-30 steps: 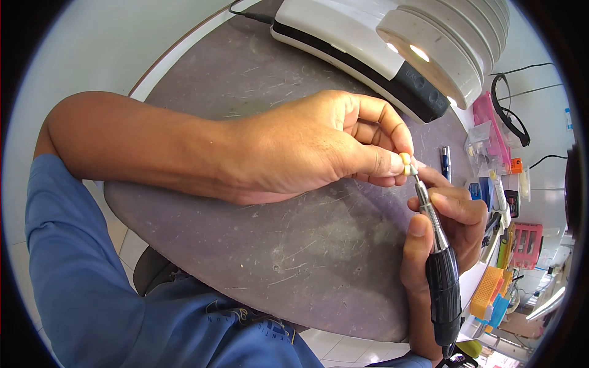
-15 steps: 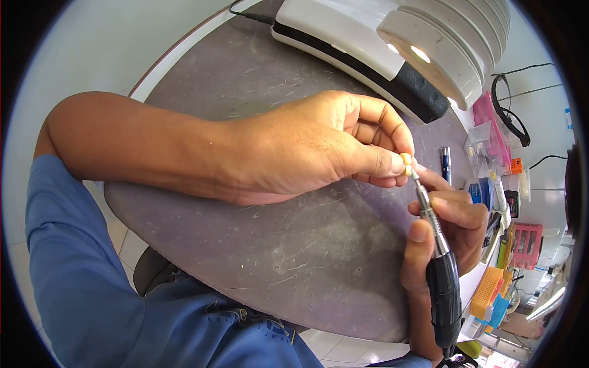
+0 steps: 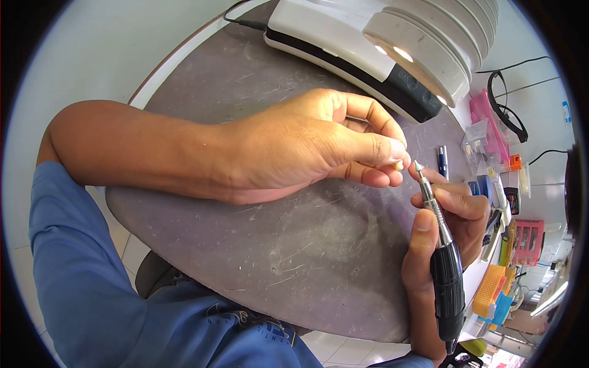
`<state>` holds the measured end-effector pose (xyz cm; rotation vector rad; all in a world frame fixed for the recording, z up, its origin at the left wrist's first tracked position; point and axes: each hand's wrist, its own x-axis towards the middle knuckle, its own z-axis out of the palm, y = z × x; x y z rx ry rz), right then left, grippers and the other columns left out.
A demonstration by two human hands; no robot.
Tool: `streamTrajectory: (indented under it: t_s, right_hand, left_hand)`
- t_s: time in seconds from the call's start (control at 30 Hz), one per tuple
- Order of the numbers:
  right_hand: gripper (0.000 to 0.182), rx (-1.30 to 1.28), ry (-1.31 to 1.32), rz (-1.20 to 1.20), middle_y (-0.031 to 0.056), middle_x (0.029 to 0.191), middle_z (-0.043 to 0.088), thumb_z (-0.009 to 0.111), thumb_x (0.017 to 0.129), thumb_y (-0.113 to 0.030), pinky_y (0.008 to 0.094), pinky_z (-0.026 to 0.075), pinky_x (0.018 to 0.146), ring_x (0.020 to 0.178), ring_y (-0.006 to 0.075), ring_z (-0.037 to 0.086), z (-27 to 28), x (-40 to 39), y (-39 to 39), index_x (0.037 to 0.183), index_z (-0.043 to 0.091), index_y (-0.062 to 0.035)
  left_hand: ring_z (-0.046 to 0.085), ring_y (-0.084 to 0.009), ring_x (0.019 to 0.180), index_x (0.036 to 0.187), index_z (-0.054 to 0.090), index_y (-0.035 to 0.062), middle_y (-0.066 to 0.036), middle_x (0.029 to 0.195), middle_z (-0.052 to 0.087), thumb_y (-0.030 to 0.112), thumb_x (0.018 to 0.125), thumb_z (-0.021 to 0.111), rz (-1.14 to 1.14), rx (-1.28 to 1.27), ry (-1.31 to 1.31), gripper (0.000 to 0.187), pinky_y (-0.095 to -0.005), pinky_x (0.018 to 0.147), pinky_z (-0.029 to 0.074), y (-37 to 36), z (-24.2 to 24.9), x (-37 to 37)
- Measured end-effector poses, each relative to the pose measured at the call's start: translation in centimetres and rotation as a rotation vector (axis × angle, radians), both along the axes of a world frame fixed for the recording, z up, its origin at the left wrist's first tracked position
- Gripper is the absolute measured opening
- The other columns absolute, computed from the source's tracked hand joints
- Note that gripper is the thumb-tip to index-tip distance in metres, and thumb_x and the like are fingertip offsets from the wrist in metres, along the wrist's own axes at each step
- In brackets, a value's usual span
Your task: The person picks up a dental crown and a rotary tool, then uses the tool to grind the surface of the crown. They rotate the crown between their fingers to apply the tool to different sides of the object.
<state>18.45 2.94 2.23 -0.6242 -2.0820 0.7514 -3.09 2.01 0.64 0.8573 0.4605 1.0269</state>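
Note:
My left hand (image 3: pixel 319 138) reaches in from the left, thumb and fingertips pinching a small yellowish dental crown (image 3: pixel 398 165). Most of the crown is covered by the fingers. In my right hand (image 3: pixel 451 224) is a rotary handpiece (image 3: pixel 446 276), silver at the front and black at the back, held like a pen. Its pale green cone-shaped tip (image 3: pixel 418 166) points up towards the crown, with a small gap between them. One right fingertip rests close by the left fingers.
Both hands are over a scratched grey table (image 3: pixel 294 257). A white device with a black control panel (image 3: pixel 414 92) stands at the back beneath a round white lamp (image 3: pixel 423 55). Blue pens (image 3: pixel 443 161), dark-framed glasses (image 3: pixel 509 113) and an orange block (image 3: pixel 489 291) lie on the right.
The handpiece tip has come away from the crown. My left fingers have turned the crown, so less of it shows. The whole view has shifted slightly.

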Motion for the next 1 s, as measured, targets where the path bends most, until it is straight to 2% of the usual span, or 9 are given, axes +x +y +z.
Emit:
streamTrajectory:
  t_s: [0.43, 0.83, 1.0]
  right_hand:
    - [0.031, 0.015, 0.011, 0.023, 0.0145, 0.090, 0.056, 0.065, 0.081, -0.008, 0.0278, 0.050, 0.074, 0.097, 0.0290, 0.062, -0.25, 0.10, 0.14, 0.101, 0.042, -0.0033]
    - [0.033, 0.035, 0.009, -0.001, 0.0126, 0.088, 0.055, 0.068, 0.081, -0.012, 0.0323, 0.052, 0.077, 0.095, 0.0325, 0.062, -0.28, -0.07, 0.01, 0.100, 0.043, -0.0028]
    - [0.033, 0.050, 0.030, 0.014, 0.0124, 0.084, 0.055, 0.068, 0.080, -0.011, 0.0391, 0.051, 0.081, 0.094, 0.0333, 0.062, -0.40, -0.13, 0.07, 0.099, 0.043, -0.0019]
  left_hand:
    - [0.060, -0.0169, 0.099, 0.101, 0.054, -0.0002, -0.012, 0.105, 0.059, 0.011, 0.090, 0.057, -0.003, -0.003, -0.031, 0.016, -0.0254, 0.087, 0.050, 0.14, -0.26, 0.12]
    - [0.060, -0.0190, 0.102, 0.097, 0.054, -0.0007, -0.014, 0.107, 0.059, 0.010, 0.089, 0.059, -0.010, -0.001, -0.016, 0.014, -0.0259, 0.089, 0.050, 0.07, -0.09, 0.13]
    - [0.059, -0.0201, 0.104, 0.095, 0.054, -0.0005, -0.015, 0.109, 0.058, 0.009, 0.089, 0.060, -0.008, 0.007, -0.011, 0.013, -0.0270, 0.090, 0.050, 0.01, -0.13, 0.07]
